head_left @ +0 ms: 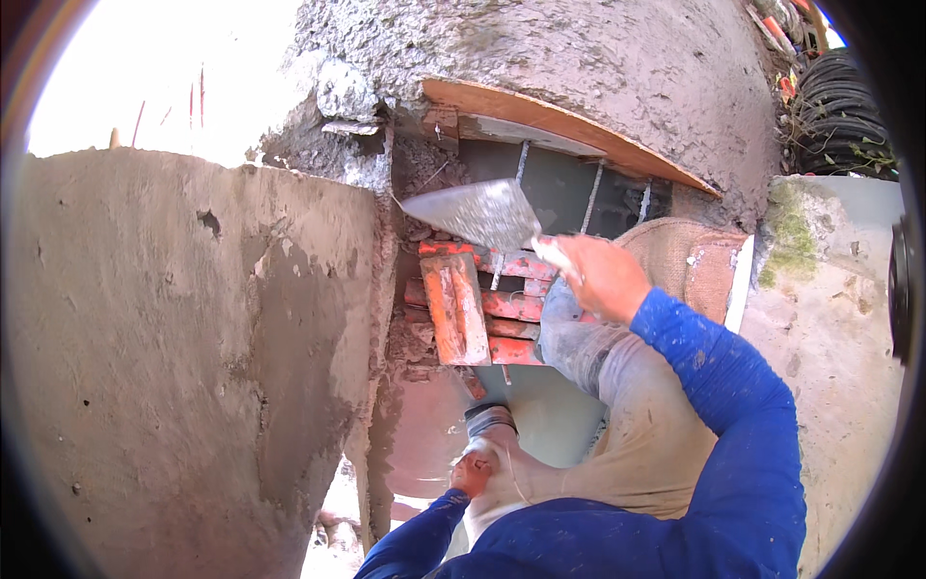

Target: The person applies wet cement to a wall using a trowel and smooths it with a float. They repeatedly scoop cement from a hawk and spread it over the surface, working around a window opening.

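Observation:
My right hand (pixel 608 278) is closed round the handle of a trowel (pixel 482 214). The broad metal blade points left and is smeared with grey mortar. Below the blade, an orange-red plastering float (pixel 457 307), handle side up, lies on red painted slats (pixel 516 307). Down by my lower leg, my left hand (pixel 472 474) rests with its fingers curled against the light trousers (pixel 521 473). Whatever those fingers hold, if anything, is hidden.
A rough grey wall (pixel 193 318) stands at my left. Ahead, a curved wooden board (pixel 569 121) runs along a rough plastered surface (pixel 579 48). Steel rods (pixel 592 193) cross the gap below it. Black coiled hose (pixel 839 111) lies far right, beyond a concrete slab (pixel 839 328).

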`<state>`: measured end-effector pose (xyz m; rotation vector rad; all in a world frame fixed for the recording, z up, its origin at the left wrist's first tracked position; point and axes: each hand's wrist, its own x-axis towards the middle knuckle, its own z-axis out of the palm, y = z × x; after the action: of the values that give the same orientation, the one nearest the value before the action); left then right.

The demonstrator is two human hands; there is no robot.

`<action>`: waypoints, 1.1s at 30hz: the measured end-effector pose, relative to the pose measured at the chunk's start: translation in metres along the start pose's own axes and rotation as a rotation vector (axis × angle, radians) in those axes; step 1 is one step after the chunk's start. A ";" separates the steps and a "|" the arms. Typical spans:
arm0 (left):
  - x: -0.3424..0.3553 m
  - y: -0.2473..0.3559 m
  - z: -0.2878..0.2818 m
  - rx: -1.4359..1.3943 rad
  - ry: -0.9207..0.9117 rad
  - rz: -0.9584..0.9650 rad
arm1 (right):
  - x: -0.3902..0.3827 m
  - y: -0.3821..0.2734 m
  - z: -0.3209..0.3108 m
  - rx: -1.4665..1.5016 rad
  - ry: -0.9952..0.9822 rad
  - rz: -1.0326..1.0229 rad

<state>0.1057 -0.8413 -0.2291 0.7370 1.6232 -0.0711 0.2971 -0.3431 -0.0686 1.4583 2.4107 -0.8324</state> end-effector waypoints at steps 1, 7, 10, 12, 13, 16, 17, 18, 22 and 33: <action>0.003 -0.006 -0.001 -0.012 -0.001 0.026 | -0.010 0.003 0.008 0.031 -0.073 0.050; 0.014 -0.004 -0.019 -0.035 0.074 0.188 | -0.042 0.018 0.015 0.072 -0.113 0.119; 0.014 0.023 -0.045 -0.162 0.148 0.288 | -0.053 0.015 0.017 0.268 0.305 0.005; 0.005 0.050 -0.070 -0.236 0.204 0.351 | -0.059 0.000 0.011 0.435 0.299 0.026; 0.002 0.062 -0.083 -0.262 0.231 0.368 | -0.062 -0.009 0.007 0.518 0.295 0.032; -0.020 0.102 -0.115 -0.283 0.281 0.402 | -0.073 -0.019 0.020 0.621 -0.023 0.075; -0.027 0.108 -0.124 -0.279 0.304 0.410 | -0.075 -0.026 0.030 0.779 -0.089 0.139; -0.029 0.106 -0.125 -0.292 0.305 0.418 | -0.081 -0.036 0.041 0.932 -0.159 0.207; -0.053 0.115 -0.139 -0.244 0.313 0.432 | -0.123 -0.075 0.058 1.306 -0.350 0.386; -0.109 0.239 -0.257 -0.326 0.708 0.713 | -0.161 -0.092 0.038 1.344 0.201 0.247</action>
<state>0.0012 -0.5820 0.0099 1.1109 1.8510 1.0436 0.2922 -0.5182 0.0048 2.1581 1.5635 -2.5539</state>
